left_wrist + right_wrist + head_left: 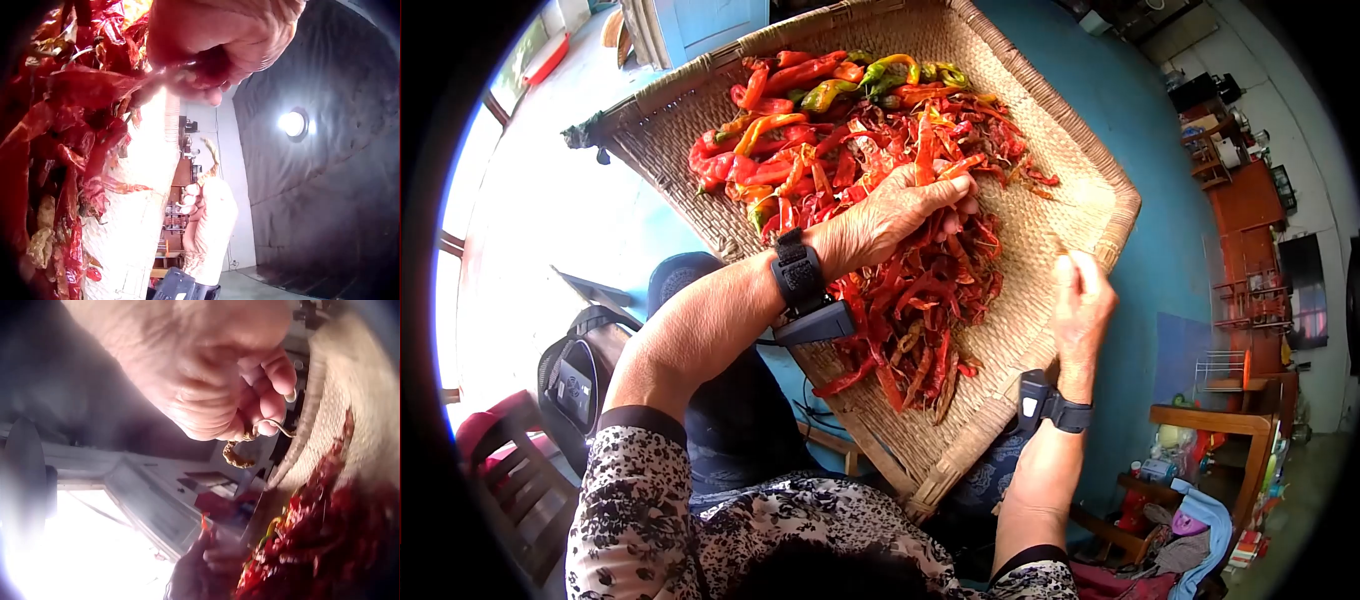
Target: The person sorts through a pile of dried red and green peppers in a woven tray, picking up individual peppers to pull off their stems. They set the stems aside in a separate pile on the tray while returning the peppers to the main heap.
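Observation:
Many red chili peppers [920, 290] lie heaped in a woven tray [1050, 140], fresher ones at the far side, wrinkled dry ones nearer. My left hand [900, 210] is over the heap with its fingers curled around a red chili pepper [925, 150] whose tip sticks up past the knuckles. Toward the tray's right rim, my right hand [1083, 305] is raised. Between its thumb and fingers it pinches a shrivelled brownish chili pepper [236, 456] with a thin curled stem, also visible in the left wrist view.
A few green and yellow chili peppers [830, 95] sit at the far edge of the heap. To the left stand a dark backpack [575, 380] and a wooden chair [520, 480]. At lower right, cloths [1200, 540] are piled on a wooden chair [1210, 420].

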A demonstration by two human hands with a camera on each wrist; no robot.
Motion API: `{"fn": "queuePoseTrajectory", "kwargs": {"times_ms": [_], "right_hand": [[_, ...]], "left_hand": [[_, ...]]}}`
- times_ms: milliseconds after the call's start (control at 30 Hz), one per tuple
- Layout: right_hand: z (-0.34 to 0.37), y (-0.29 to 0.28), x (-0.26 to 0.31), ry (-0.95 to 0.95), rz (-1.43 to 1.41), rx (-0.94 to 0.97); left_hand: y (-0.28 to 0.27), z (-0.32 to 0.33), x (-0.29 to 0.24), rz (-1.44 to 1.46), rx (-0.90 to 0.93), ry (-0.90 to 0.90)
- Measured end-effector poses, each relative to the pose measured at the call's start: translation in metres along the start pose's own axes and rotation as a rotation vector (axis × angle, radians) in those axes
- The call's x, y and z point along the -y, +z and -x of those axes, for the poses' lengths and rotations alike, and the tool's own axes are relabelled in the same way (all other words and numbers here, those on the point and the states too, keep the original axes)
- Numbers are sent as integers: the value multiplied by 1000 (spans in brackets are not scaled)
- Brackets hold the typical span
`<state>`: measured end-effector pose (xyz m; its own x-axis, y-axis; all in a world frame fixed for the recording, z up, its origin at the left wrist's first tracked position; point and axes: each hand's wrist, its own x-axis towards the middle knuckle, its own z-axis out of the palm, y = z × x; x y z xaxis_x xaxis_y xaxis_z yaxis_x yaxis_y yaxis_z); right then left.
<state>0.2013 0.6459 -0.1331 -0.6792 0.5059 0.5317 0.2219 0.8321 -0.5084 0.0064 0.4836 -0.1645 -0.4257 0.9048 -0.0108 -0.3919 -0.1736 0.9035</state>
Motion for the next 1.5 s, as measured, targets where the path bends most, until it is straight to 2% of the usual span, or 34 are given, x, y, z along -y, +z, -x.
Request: {"fn": "queuePoseTrajectory", "kwargs": {"times_ms": [67,133,200,233,267,333,367,400,467,533,600,700,733,833,867,933,1000,1067,1200,1267,1367,1433,1467,1500], "right_hand": [[1,-18,-32,95,-6,-131],[1,-37,-53,196,-40,-316],[4,-59,-72,186,190,-424],[6,-69,-76,295,347,-343],[11,-72,-78,297,350,-344],[15,-73,-69,518,871,43],[21,-69,-79,338,932,27],[19,-66,-75,339,932,29],[8,-50,-50,-170,667,-185],[2,-25,-10,47,78,-73],[0,5,33,177,-383,211],[-2,32,49,207,-659,197],[-2,33,49,206,-661,202],[-1,33,44,122,-405,179],[0,32,42,124,-451,145],[0,21,35,229,-562,48],[-3,8,15,166,-544,-115],[-5,-11,-12,142,-487,-321],[-2,-58,-54,205,-54,-622],[5,-75,-76,184,171,-667],[13,-77,-76,188,311,-654],[14,-75,-63,399,693,-193],[17,-70,-73,227,829,-126],[14,-65,-70,108,782,-143]], "left_hand": [[-1,-4,5,34,-12,-54],[8,-2,1,50,-31,-29],[8,-3,1,-69,-11,6],[6,-4,3,-67,-8,5],[3,-6,5,-34,2,-4],[5,-5,1,-2,11,-15],[6,-2,-2,-7,8,-13],[8,0,-5,-12,6,-11],[10,-1,-1,-3,51,-7],[12,-3,8,69,104,-6],[18,5,3,-56,153,0],[20,5,9,17,197,8],[20,8,8,11,203,-10],[19,9,2,-121,179,-23],[18,10,0,-198,182,-41],[16,10,1,-153,179,-32],[8,4,8,-174,155,-1],[11,4,8,-122,86,4],[9,1,5,-144,42,6],[11,0,5,-130,-5,-11],[10,-3,10,-99,6,13],[12,-3,8,-50,30,10],[12,-3,9,-50,29,8],[12,-3,10,-79,44,-3]]}}
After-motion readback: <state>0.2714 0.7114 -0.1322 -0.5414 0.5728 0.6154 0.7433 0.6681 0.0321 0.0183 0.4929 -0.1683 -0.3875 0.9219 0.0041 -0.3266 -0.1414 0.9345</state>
